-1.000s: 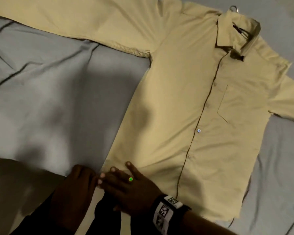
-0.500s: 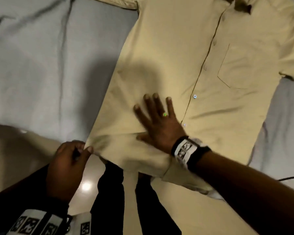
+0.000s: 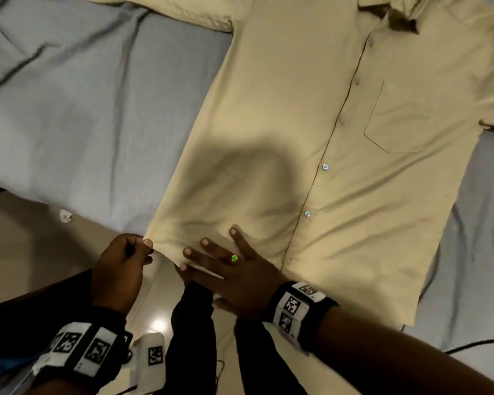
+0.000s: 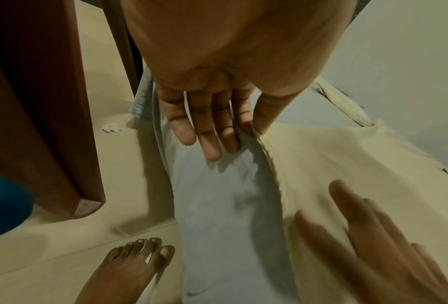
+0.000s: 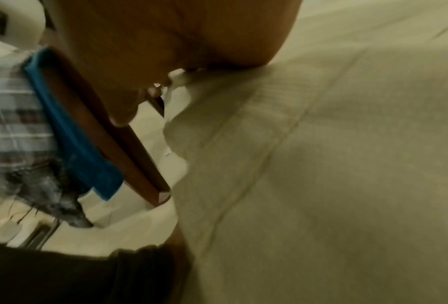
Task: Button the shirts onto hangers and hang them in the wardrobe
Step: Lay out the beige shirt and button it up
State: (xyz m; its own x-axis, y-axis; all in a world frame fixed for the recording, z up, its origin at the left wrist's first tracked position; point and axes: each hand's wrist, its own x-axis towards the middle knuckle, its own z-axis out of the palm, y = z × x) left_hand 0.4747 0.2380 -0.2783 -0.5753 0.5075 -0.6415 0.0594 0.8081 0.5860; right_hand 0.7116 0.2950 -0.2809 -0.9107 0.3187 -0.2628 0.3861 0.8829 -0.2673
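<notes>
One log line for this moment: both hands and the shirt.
left hand: pinches hem corner | right hand: flat on lower front, fingers spread | yellow shirt: buttoned, flat on grey bedsheet | step: smoothing

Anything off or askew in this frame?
Mostly tidy. A small crumpled white scrap lies on the floor beside the grey bedsheet. The yellow shirt overhangs the bed edge at its hem, where the left hand pinches the corner and the right hand lies flat.
</notes>
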